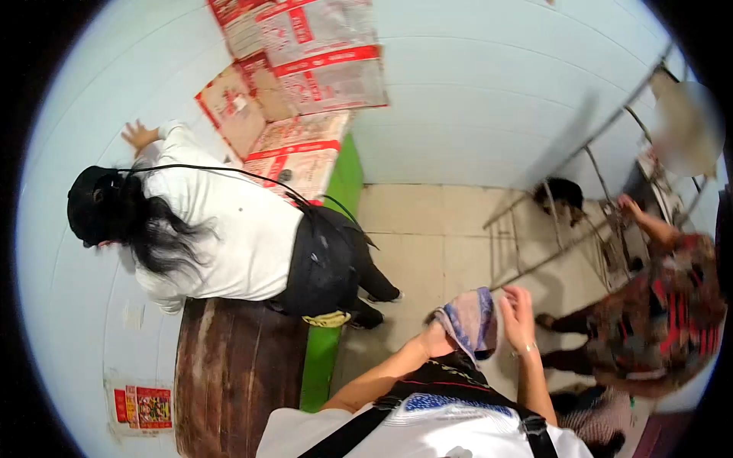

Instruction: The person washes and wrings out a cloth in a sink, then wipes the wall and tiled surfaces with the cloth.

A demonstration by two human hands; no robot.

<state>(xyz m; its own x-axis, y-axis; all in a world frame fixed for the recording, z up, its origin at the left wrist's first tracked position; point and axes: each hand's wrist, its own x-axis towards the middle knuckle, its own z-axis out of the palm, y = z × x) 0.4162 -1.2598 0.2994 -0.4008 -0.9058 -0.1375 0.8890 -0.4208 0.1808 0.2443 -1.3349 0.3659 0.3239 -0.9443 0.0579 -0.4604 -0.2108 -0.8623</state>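
A striped cloth (pixel 471 319) in blue, white and pinkish tones hangs bunched in front of my body. My left hand (pixel 437 340) is closed on its left side, its fingers partly hidden by the fabric. Just right of the cloth is my right hand (pixel 518 314), raised, with its fingers bent and close together; a small gap shows between it and the cloth, and nothing is visible in it.
A person in a white top (pixel 221 221) leans over a dark wooden surface (pixel 237 374) at left. Cardboard (pixel 305 156) covers a green-sided counter. At right, a person in a patterned top (pixel 657 320) stands by a metal rack (pixel 561 248); a dark animal (pixel 561 197) is behind it.
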